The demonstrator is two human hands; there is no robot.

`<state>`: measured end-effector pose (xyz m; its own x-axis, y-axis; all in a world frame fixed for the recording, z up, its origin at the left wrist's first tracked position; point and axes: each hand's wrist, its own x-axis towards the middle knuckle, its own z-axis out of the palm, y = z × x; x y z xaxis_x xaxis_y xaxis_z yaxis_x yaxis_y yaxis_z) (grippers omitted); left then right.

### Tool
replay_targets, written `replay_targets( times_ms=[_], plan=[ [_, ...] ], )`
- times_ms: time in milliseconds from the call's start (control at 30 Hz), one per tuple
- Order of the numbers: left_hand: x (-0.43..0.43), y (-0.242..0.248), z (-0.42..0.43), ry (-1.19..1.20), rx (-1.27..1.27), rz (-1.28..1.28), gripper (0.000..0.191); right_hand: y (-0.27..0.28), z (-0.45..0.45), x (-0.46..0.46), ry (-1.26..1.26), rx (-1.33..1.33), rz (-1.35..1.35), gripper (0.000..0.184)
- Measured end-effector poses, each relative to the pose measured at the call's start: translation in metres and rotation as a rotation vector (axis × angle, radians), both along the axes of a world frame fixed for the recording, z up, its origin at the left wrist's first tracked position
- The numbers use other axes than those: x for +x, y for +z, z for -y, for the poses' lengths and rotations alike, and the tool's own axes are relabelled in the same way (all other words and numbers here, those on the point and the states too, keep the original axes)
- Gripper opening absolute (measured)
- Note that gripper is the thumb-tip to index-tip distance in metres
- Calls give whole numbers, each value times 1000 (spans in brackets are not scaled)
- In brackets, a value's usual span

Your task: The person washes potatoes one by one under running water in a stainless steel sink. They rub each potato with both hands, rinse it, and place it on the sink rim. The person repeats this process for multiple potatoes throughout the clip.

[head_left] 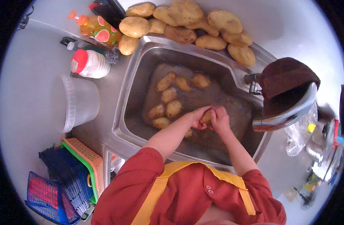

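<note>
Both my hands are down inside a steel sink basin (134, 67), closed around one potato (206, 117). My left hand (199, 116) covers its left side, and my right hand (220, 119) grips it from the right. Only the potato's middle shows between the fingers. Murky brownish water (228, 135) lies in the basin. Several potatoes (174, 109) rest in it to the left of my hands and beyond them. One more potato (188, 133) is partly hidden behind my left forearm.
Several potatoes (186, 12) are heaped along the sink's far rim. A chrome faucet (290, 116) with a dark cloth (287, 76) reaches over the right side. At left stand a clear plastic tub (83, 102), a red-lidded jar (94, 64) and a soap pump bottle (100, 31). Plastic baskets (85, 157) sit lower left.
</note>
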<state>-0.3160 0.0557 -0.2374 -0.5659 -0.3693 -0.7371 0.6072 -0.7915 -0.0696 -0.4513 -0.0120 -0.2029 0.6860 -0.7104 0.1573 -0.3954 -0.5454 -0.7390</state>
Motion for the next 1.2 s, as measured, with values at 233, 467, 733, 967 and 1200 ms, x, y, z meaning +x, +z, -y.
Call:
replay_targets(
  times_ms=[233,467,733,967,1200],
  plan=[
    [-19,24,9,-23,-32,570,46,-6,22,7,-113,271,-573,28],
    [-19,31,1,-565,-906,1757,45,-47,35,-15,-171,1458,-333,32],
    [3,6,1,-236,-112,287,61,15,11,-2,88,445,-235,31],
    [-6,8,-8,53,-130,33,69,24,-5,-11,33,47,-155,31],
    [-15,-2,-1,154,-137,295,59,-84,33,3,-509,267,-183,34]
  ],
)
